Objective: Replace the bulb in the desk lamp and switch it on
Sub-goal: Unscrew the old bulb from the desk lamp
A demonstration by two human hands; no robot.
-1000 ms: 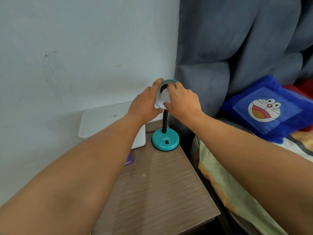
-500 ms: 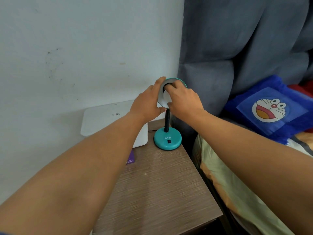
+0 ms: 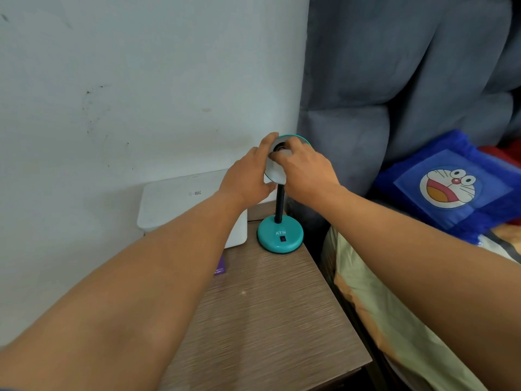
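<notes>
A teal desk lamp stands at the back of the nightstand on a round base (image 3: 280, 235) with a small switch, below a black flexible neck (image 3: 279, 203). Its shade (image 3: 275, 174) is teal outside and white inside, and faces me. My left hand (image 3: 248, 176) grips the shade's left rim. My right hand (image 3: 306, 167) reaches into the shade from the right. Its fingertips are closed around the bulb just below the dark socket (image 3: 282, 147). The fingers hide almost all of the bulb.
The wooden nightstand (image 3: 267, 311) also carries a white box (image 3: 180, 204) against the wall and a purple card (image 3: 220, 267). A grey padded headboard (image 3: 394, 80) rises to the right, with a blue cartoon cushion (image 3: 451, 187) and a pale green sheet (image 3: 380, 311) on the bed.
Both hands stay at the shade. My right fingers have shifted around the bulb, which now shows less. The view has drifted slightly.
</notes>
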